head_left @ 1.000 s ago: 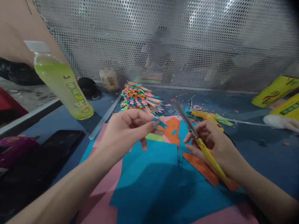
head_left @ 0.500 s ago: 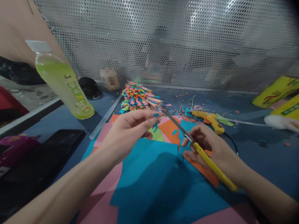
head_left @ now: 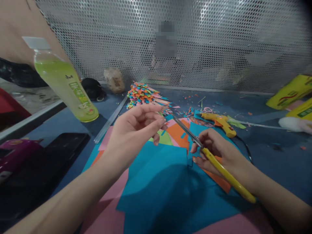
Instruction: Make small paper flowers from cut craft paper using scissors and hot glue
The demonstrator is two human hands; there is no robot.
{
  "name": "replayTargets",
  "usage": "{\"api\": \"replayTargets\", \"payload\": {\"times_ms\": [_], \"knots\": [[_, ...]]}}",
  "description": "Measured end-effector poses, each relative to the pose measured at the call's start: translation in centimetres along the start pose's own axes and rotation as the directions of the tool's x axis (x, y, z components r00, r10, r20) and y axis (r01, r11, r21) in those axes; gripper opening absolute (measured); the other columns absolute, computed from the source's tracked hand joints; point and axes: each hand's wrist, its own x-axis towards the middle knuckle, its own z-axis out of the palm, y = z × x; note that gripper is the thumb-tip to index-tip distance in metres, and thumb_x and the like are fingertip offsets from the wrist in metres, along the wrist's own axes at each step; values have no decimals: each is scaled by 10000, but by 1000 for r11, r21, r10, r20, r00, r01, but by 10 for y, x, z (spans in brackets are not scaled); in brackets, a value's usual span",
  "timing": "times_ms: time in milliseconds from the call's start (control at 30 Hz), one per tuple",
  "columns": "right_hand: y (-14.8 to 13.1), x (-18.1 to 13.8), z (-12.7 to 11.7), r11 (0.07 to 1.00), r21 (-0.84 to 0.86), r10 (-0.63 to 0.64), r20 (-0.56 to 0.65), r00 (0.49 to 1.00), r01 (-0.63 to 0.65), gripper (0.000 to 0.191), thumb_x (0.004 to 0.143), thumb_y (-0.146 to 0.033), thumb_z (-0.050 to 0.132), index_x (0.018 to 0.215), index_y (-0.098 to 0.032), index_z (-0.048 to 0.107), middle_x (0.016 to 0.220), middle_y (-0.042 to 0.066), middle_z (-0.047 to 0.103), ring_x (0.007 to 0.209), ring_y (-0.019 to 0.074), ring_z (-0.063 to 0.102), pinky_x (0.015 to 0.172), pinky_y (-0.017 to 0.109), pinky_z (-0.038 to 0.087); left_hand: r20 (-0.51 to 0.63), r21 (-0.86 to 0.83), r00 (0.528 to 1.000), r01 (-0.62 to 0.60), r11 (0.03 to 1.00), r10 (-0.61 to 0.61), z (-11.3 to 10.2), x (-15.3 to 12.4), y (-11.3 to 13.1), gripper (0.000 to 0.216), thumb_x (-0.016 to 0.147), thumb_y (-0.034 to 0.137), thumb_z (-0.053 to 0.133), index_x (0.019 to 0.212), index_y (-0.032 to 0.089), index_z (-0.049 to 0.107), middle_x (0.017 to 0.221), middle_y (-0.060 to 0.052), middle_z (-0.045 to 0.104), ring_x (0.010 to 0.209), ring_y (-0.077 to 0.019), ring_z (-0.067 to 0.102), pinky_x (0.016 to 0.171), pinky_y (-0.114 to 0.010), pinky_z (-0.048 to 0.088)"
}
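My left hand (head_left: 138, 128) is closed in a pinch on a small blue paper piece (head_left: 168, 117), above the coloured sheets. My right hand (head_left: 219, 152) grips yellow-handled scissors (head_left: 219, 165), whose metal blades point up and left, with the tips close to the blue piece. A narrow blue paper strip (head_left: 189, 157) shows beside my right fingertips; whether they touch it I cannot tell. Beneath both hands lies a large blue paper sheet (head_left: 156, 175) over pink paper (head_left: 107, 208) and orange paper. Behind my left hand stands a pile of small multicoloured paper pieces (head_left: 143, 94).
A green drink bottle (head_left: 65, 84) stands at left, near a black phone (head_left: 53, 165) and a purple tool (head_left: 18, 156). A yellow glue gun (head_left: 216, 120) lies right of centre among scraps. Yellow packages (head_left: 290, 92) sit far right. A perforated metal panel (head_left: 109, 39) closes the back.
My left hand has turned slightly, its fingers a little more spread, and the blue piece now sits nearer the scissor tips. The scissors have shifted slightly right. The view has tilted a little.
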Motion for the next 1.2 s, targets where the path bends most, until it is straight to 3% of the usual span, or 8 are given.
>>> {"api": "replayTargets", "payload": {"times_ms": [267,400,700,1200], "knots": [[1,-2,3,998,46,34,12,999,-34,311,737,-260,642,877,-233,365,832,-4,504,657,107,505,572,238,441,22,-55,992,125,991,-124,6,-5,-1,193,687,141,646,861,172,569,610,28,614,422,-66,526,373,-182,415],[1,-2,1,1000,2,31,21,999,-31,297,758,-296,629,872,-232,362,819,-4,483,676,109,502,579,234,442,-8,-76,992,124,989,-125,7,-4,0,222,652,98,650,845,164,560,600,26,602,497,-97,572,361,-173,409],[5,-3,2,996,-79,50,6,999,-50,314,763,-409,609,850,-237,361,777,-13,468,658,119,504,563,248,437,64,-81,995,76,994,-71,4,-4,-6,200,687,148,667,868,165,586,643,21,606,552,-99,588,391,-165,429],[2,-5,0,992,-110,61,19,998,-59,315,761,-426,602,825,-251,348,693,-40,433,602,113,450,498,225,387,34,-52,998,59,997,-58,5,-4,-4,192,668,136,670,842,155,592,645,16,606,486,-68,545,400,-168,416]]}}
